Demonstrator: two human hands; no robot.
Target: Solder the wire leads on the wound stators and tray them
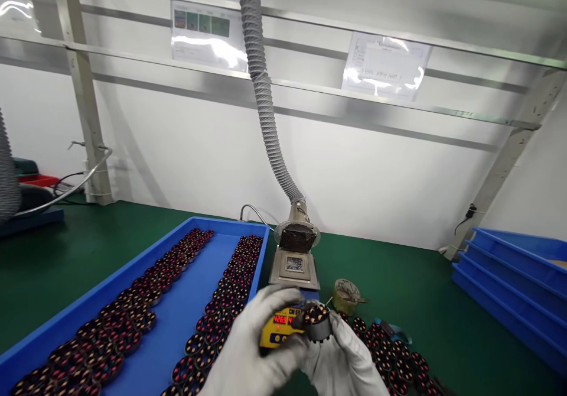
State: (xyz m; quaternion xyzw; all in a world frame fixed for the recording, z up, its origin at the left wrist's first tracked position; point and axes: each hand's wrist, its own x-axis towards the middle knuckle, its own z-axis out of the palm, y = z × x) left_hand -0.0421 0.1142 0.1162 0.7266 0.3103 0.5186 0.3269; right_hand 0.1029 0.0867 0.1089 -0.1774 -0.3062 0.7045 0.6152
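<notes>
Between the fingers of my right hand (343, 354), in a white glove, is a round black part (318, 323) with copper-coloured spots on top and small dark pegs along its lower edge. My left hand (261, 340), also gloved in white, curves beside the part with thumb and fingers apart. Its dark fingertips come close to the part; whether they touch it I cannot tell. Partly hidden behind my left hand is a yellow panel (271, 330) with red lit digits. Above the panel sits a metal heating pot (295, 264) with a shiny square surface.
A blue tray (177, 301) at left holds rows of similar round parts. More loose parts (394, 357) lie to the right, near a small round tin (345, 297). A grey duct hose (266, 94) hangs above the pot. Stacked blue trays (514, 301) stand at far right.
</notes>
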